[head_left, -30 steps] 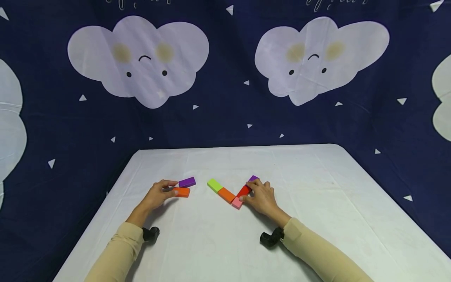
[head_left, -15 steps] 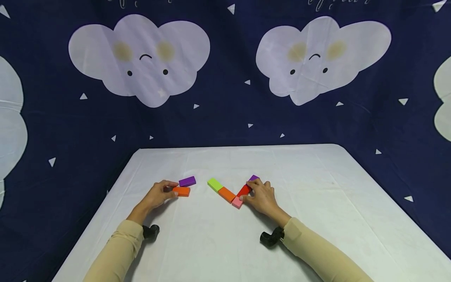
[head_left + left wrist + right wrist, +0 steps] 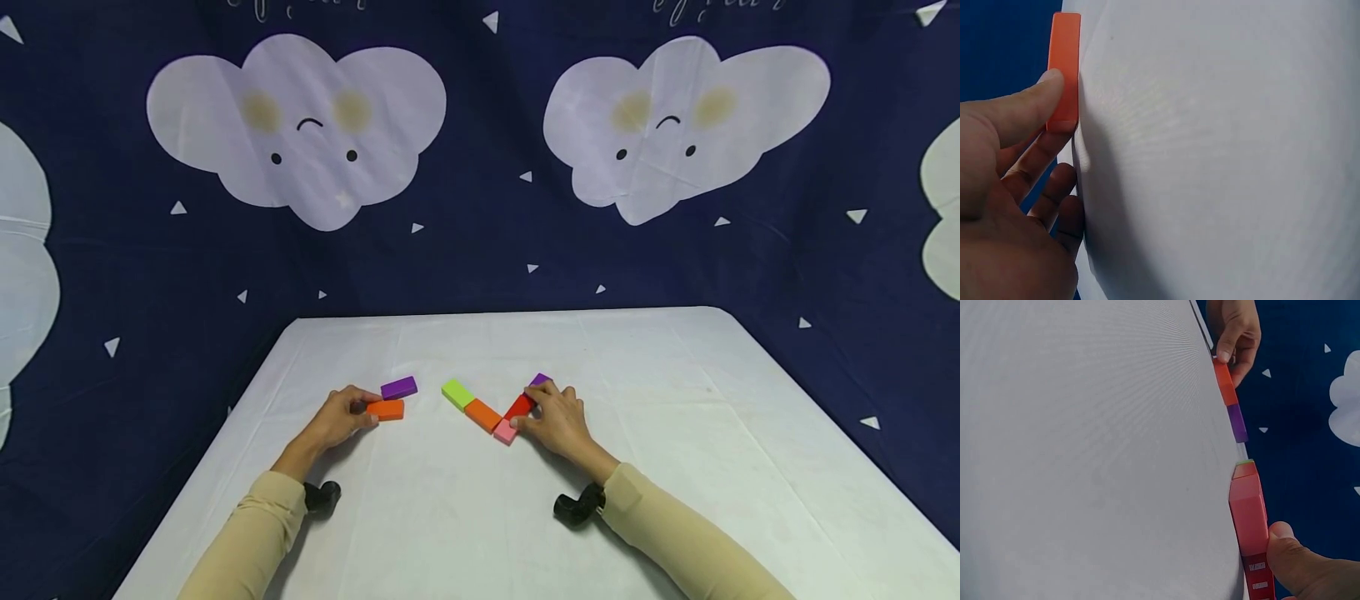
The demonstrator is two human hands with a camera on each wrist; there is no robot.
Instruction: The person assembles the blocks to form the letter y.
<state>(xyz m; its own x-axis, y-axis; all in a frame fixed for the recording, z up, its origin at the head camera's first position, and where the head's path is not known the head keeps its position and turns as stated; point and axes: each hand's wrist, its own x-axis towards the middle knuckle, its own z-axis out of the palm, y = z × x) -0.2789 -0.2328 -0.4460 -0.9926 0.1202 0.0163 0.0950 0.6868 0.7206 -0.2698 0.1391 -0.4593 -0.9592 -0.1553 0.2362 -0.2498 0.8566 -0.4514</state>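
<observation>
The left hand's (image 3: 341,419) fingers pinch the left orange block (image 3: 387,410), thumb on its near side and index on its far side; the right hand's (image 3: 558,421) fingers hold the red block (image 3: 517,407), the thumb where it meets the pink block (image 3: 504,432). Over the last second the blocks have stayed put; only the left index has settled slightly closer to its block, which suggests both hands are steadying pieces rather than shifting them. The left purple block (image 3: 399,387) lies just beyond the left orange block; whether they touch is unclear. To the right, five blocks form a V pointing near: the green block (image 3: 457,395) and right orange block (image 3: 483,415) make its left side, while pink, red and the right purple block (image 3: 540,379), partly hidden by fingers, make its right. All rest on the white surface (image 3: 450,517), before a dark blue cloth (image 3: 480,275) with clouds.
</observation>
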